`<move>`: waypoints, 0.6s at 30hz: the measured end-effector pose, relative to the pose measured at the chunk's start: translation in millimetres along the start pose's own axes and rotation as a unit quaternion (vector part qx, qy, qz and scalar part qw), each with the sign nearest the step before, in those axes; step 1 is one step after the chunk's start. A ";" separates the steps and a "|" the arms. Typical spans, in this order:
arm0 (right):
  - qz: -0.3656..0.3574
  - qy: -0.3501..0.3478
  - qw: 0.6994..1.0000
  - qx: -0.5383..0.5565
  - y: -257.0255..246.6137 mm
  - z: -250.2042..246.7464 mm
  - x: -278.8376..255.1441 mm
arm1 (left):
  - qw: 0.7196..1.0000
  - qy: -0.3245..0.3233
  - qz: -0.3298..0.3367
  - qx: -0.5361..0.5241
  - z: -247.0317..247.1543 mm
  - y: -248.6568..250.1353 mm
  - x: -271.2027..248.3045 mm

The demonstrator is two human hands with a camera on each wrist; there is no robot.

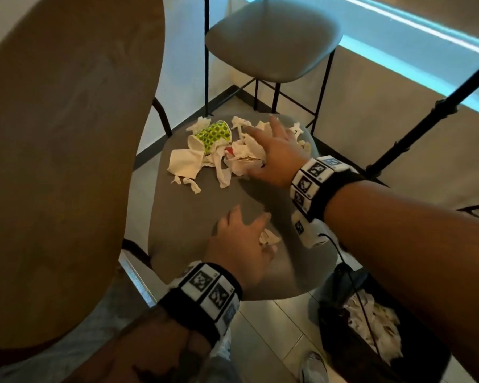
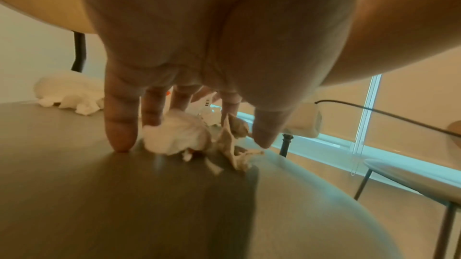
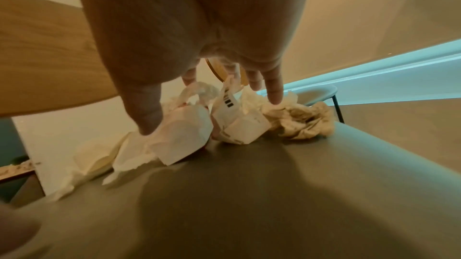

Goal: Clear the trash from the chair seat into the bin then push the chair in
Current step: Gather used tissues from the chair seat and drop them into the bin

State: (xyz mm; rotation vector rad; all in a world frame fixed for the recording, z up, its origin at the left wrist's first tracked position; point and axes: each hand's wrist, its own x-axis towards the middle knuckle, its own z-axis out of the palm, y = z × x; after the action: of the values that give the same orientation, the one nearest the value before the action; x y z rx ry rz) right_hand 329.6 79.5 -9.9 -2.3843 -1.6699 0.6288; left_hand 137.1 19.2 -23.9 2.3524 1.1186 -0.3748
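The grey chair seat [image 1: 205, 214] [image 2: 99, 204] [image 3: 274, 194] carries a trash pile [image 1: 221, 156] [image 3: 237, 125] at its far end: white tissues, torn paper and a crushed green-dotted cup [image 1: 213, 134]. My right hand [image 1: 274, 153] [image 3: 210, 114] hovers over the pile with fingers spread, thumb touching white paper. My left hand [image 1: 241, 244] [image 2: 192, 145] is nearer, fingers straight and spread over a small crumpled tissue [image 1: 268, 237] [image 2: 174, 137], one fingertip on the seat. The black bin [image 1: 329, 335] stands on the floor at the seat's near right, with paper inside.
A wooden table [image 1: 53, 161] overhangs the seat's left side. A second grey chair [image 1: 271, 37] stands beyond. A black pole [image 1: 426, 114] slants at the right, and a thin cable [image 1: 351, 286] hangs over the bin. Tiled floor lies below.
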 end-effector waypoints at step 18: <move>-0.023 0.041 0.990 0.131 -3.9 12.5 -32.6 | 0.992 0.053 -0.036 -0.113 -16.4 -26.2 5.8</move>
State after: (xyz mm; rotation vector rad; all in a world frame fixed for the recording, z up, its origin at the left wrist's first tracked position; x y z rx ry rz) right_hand 311.6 49.4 -11.7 -2.1516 -1.5013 0.6869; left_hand 120.8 46.0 -21.3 2.1576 1.2299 -0.1409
